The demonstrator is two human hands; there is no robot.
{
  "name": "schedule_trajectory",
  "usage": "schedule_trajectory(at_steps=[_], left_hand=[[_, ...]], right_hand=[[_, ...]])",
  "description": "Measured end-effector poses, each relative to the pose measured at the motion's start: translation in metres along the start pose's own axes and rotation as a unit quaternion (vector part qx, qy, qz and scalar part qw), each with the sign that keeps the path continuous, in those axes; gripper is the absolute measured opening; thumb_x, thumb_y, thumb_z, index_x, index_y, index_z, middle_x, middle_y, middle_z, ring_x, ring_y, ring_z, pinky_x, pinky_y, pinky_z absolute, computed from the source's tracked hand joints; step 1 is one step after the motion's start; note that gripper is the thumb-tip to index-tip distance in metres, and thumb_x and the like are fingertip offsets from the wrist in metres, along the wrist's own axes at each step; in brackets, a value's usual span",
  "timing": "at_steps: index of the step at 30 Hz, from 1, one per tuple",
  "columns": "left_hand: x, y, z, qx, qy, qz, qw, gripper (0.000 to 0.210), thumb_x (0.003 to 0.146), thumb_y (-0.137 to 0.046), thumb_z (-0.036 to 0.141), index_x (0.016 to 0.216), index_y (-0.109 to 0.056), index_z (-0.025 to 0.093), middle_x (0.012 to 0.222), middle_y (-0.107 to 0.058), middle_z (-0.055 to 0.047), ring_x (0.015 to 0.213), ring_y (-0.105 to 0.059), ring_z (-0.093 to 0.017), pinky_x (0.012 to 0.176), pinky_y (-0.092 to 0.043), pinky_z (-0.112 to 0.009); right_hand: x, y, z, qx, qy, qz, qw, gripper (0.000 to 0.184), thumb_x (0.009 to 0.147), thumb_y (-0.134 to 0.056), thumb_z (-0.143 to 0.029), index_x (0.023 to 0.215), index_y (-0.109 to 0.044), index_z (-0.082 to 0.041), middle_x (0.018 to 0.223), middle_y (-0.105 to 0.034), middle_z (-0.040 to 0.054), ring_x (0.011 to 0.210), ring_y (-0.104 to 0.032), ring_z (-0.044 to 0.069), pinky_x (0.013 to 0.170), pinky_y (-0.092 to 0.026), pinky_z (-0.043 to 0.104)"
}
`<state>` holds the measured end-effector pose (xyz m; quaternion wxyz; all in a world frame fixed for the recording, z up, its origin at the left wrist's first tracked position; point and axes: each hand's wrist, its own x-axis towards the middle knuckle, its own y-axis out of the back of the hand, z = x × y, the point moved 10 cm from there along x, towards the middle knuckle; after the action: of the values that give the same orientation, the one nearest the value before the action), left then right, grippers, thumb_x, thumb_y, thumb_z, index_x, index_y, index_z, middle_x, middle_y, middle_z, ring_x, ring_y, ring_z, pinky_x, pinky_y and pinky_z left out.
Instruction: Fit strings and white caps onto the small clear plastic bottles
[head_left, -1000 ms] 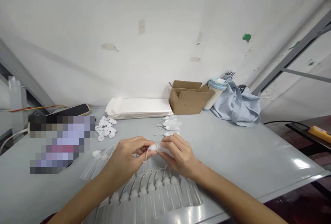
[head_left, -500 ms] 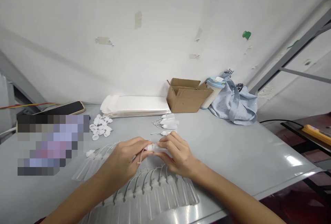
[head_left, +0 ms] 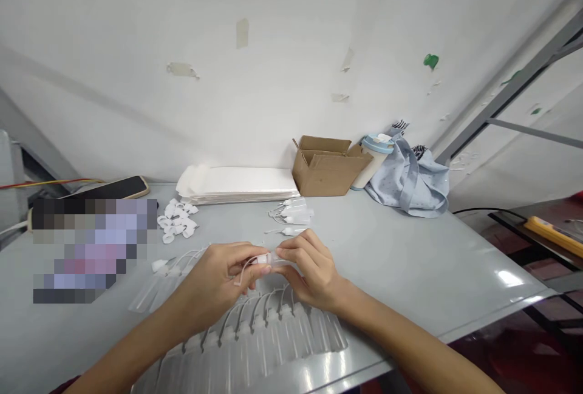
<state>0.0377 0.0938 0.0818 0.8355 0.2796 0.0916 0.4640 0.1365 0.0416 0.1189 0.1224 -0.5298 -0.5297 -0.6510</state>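
Observation:
My left hand (head_left: 223,275) pinches the white cap (head_left: 263,258) of a small clear plastic bottle, from which a thin bent white tube hangs. My right hand (head_left: 314,272) is closed on the clear body of that bottle (head_left: 274,259), mostly hidden by the fingers. The bottle lies sideways between both hands, above the table. Below them is a row of similar clear bottles (head_left: 259,345) with white caps and curved tubes. More bottles (head_left: 152,291) lie partly behind my left forearm. Several small capped bottles (head_left: 298,215) lie beyond my hands.
A pile of white plastic pieces (head_left: 177,221) lies left of centre on the grey table (head_left: 401,266). Along the wall stand stacked white sheets (head_left: 246,184), an open cardboard box (head_left: 332,172), a lidded cup (head_left: 371,160) and a blue bag (head_left: 410,181). A dark phone (head_left: 122,189) lies at left.
Both hands stay on the same bottle. The left fingers have shifted slightly, showing more of the cap, and the tube has swung a little to the left. The view has moved slightly.

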Motion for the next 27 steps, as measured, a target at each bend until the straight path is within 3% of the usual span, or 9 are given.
schedule_trajectory(at_steps=[3,5,9,13,15,19,21,25,27], left_hand=[[-0.005,0.008,0.022,0.076,-0.122,0.063,0.988,0.022,0.089,-0.050,0.027,0.096,-0.068,0.018,0.071,-0.064,-0.001,0.062,-0.056,-0.013,0.058,-0.043,-0.023],[-0.007,0.010,0.025,0.072,-0.139,0.069,0.985,0.022,0.089,-0.050,0.025,0.101,-0.068,0.018,0.078,-0.066,-0.002,0.066,-0.058,-0.013,0.062,-0.045,-0.023],[-0.003,0.009,0.002,-0.011,0.003,0.034,0.999,0.032,0.088,-0.052,0.041,0.108,-0.065,0.020,0.070,-0.062,0.001,0.061,-0.058,-0.013,0.058,-0.047,-0.022],[-0.006,-0.002,-0.017,-0.082,0.116,-0.018,0.990,0.036,0.089,-0.047,0.048,0.074,-0.064,0.019,0.056,-0.056,0.003,0.052,-0.055,-0.012,0.051,-0.046,-0.020],[-0.005,-0.002,-0.013,-0.052,0.084,-0.009,0.995,0.036,0.089,-0.048,0.045,0.067,-0.060,0.019,0.053,-0.054,0.003,0.050,-0.053,-0.011,0.049,-0.043,-0.020],[-0.008,0.012,0.018,0.073,-0.108,0.099,0.987,0.020,0.090,-0.049,0.029,0.088,-0.065,0.019,0.070,-0.064,-0.001,0.059,-0.056,-0.013,0.055,-0.043,-0.022],[-0.011,0.015,0.026,0.095,-0.156,0.123,0.976,0.019,0.090,-0.047,0.026,0.093,-0.065,0.019,0.079,-0.067,-0.004,0.065,-0.059,-0.014,0.059,-0.044,-0.023],[-0.004,0.015,0.013,0.075,-0.053,0.084,0.992,0.026,0.091,-0.048,0.038,0.095,-0.066,0.021,0.083,-0.070,-0.002,0.068,-0.061,-0.015,0.059,-0.046,-0.022],[-0.003,0.013,0.005,0.056,0.010,0.059,0.997,0.034,0.092,-0.043,0.044,0.083,-0.066,0.020,0.072,-0.067,0.000,0.062,-0.058,-0.014,0.054,-0.044,-0.021]], right_hand=[[0.001,0.000,0.003,0.027,-0.018,-0.009,0.999,0.010,0.086,-0.058,-0.015,0.095,-0.054,-0.016,0.078,-0.063,0.0074,0.067,-0.052,0.018,0.058,-0.046,0.031],[0.003,0.002,0.003,0.037,-0.020,-0.006,0.999,0.010,0.087,-0.058,-0.017,0.096,-0.054,-0.016,0.077,-0.063,0.0077,0.067,-0.053,0.018,0.058,-0.046,0.031],[0.006,0.009,0.001,0.027,-0.009,0.022,0.999,0.015,0.086,-0.059,-0.014,0.100,-0.053,-0.016,0.080,-0.065,0.0086,0.070,-0.057,0.019,0.059,-0.045,0.032],[0.004,0.009,0.002,0.010,0.000,0.034,0.999,0.016,0.085,-0.060,-0.014,0.099,-0.053,-0.016,0.080,-0.066,0.0082,0.069,-0.059,0.019,0.058,-0.045,0.031],[0.003,0.008,0.002,0.013,0.002,0.029,0.999,0.016,0.085,-0.060,-0.013,0.099,-0.053,-0.016,0.080,-0.066,0.0085,0.070,-0.059,0.019,0.058,-0.045,0.031],[0.004,0.006,0.005,0.029,-0.015,0.013,0.999,0.014,0.085,-0.058,-0.012,0.098,-0.053,-0.016,0.079,-0.066,0.0083,0.069,-0.058,0.019,0.057,-0.045,0.031],[0.005,0.008,0.007,0.036,-0.022,0.015,0.999,0.013,0.085,-0.059,-0.013,0.097,-0.054,-0.016,0.079,-0.065,0.0081,0.069,-0.058,0.019,0.057,-0.046,0.031],[0.007,0.012,0.009,0.030,-0.024,0.029,0.999,0.014,0.085,-0.061,-0.016,0.097,-0.054,-0.016,0.079,-0.065,0.0082,0.072,-0.059,0.020,0.059,-0.047,0.032],[0.006,0.012,0.010,0.020,-0.022,0.034,0.999,0.016,0.084,-0.062,-0.016,0.098,-0.054,-0.016,0.079,-0.065,0.0083,0.072,-0.059,0.020,0.059,-0.047,0.032]])
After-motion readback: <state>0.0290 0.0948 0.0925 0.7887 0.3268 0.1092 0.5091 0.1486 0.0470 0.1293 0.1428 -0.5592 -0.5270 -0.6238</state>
